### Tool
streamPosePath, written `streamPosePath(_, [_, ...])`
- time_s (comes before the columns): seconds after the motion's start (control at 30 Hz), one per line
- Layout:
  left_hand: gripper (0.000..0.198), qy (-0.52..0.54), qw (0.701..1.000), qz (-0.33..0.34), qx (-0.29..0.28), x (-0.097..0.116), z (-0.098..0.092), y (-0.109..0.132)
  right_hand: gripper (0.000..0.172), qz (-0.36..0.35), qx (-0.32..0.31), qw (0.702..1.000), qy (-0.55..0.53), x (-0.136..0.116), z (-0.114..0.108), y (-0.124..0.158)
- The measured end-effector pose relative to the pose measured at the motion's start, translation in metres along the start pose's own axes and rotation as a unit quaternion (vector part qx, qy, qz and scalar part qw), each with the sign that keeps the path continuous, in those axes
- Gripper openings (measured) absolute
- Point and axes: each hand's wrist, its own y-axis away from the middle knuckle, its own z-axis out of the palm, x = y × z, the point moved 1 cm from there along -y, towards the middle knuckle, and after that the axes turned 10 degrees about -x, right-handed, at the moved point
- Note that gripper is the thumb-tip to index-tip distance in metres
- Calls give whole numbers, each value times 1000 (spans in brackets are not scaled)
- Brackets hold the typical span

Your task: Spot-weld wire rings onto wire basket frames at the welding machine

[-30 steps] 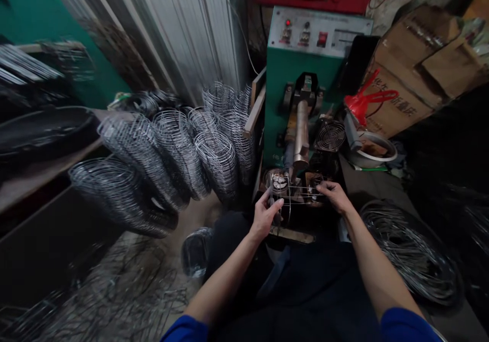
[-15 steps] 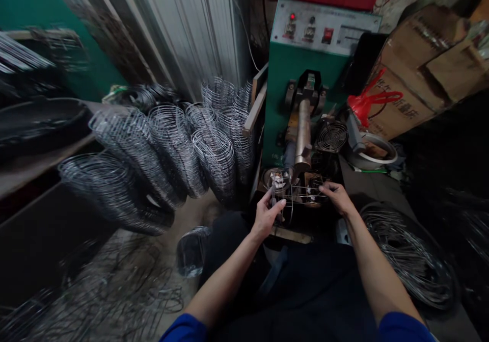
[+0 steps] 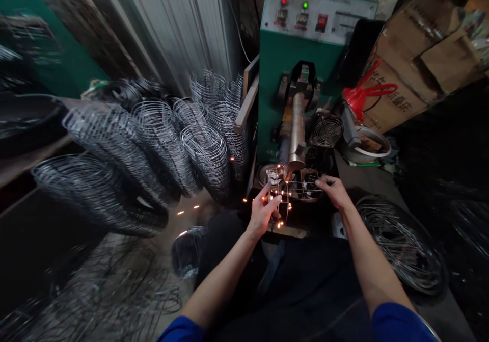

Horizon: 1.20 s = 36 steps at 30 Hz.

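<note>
A wire frame (image 3: pixel 301 183) is held between my two hands, just under the metal arm (image 3: pixel 298 128) of a green machine (image 3: pixel 277 97). My left hand (image 3: pixel 262 214) pinches its ringed left end. On the frame's right end, the fingers of my right hand (image 3: pixel 333 190) are closed. Orange sparks fly around the left end and near my left fingers. Red and green lamps glow on the machine's panel (image 3: pixel 317 13).
Stacks of wire rings (image 3: pixel 204 151) stand to the left. A coil of wire (image 3: pixel 397 245) lies at the right, below a round bowl (image 3: pixel 369 146) and a cardboard box (image 3: pixel 416 61). Loose wire pieces (image 3: pixel 103 286) cover the floor at lower left.
The green lamp has lit up and sparks have appeared around the wire frame. The view has shifted slightly; both hands keep their hold.
</note>
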Motion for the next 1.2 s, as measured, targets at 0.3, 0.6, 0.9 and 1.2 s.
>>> streamPosePath(0.3, [81,2,1000,7,24,2,2,0,33,-121,165,979,-5,0,26,31])
streamPosePath(0.6, [83,5,999,25,46,-1,-1,0,42,-164,123,968,143,-13,44,23])
streamPosePath(0.9, [81,0,999,40,33,2,-3,-9,43,-187,120,956,192,-18,49,4])
streamPosePath(1.2, [75,-11,999,42,31,4,1,-18,44,-178,127,959,178,-13,46,-6])
